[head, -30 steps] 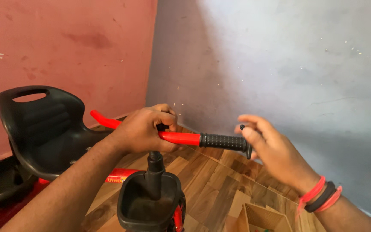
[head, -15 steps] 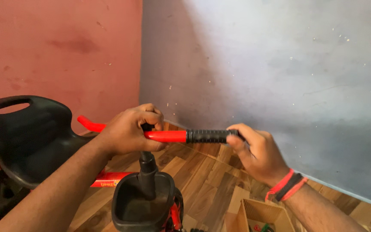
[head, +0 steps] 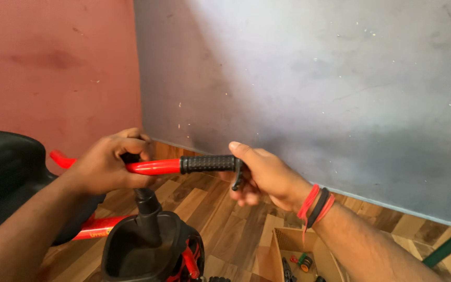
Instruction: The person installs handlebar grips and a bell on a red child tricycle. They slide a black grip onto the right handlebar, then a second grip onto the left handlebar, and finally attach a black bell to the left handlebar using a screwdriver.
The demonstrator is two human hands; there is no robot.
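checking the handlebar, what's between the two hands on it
In the head view, a bare stretch of red bar and most of the black grip lie between the left hand and the right hand.

A wooden box (head: 277,250) of small parts sits on plank flooring (head: 225,230) below grey wall (head: 314,78)

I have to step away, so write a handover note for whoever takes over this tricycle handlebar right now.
Left hand: closed around the middle of the red handlebar, above the black stem.
Right hand: cupped over the outer end of the black rubber grip, thumb on top.
Done: the grip sits on the bar's right end.
Left: whether it is fully seated cannot be told; the bar's far left end looks bare red.
The black seat is at left, a cardboard box with small parts on the floor.
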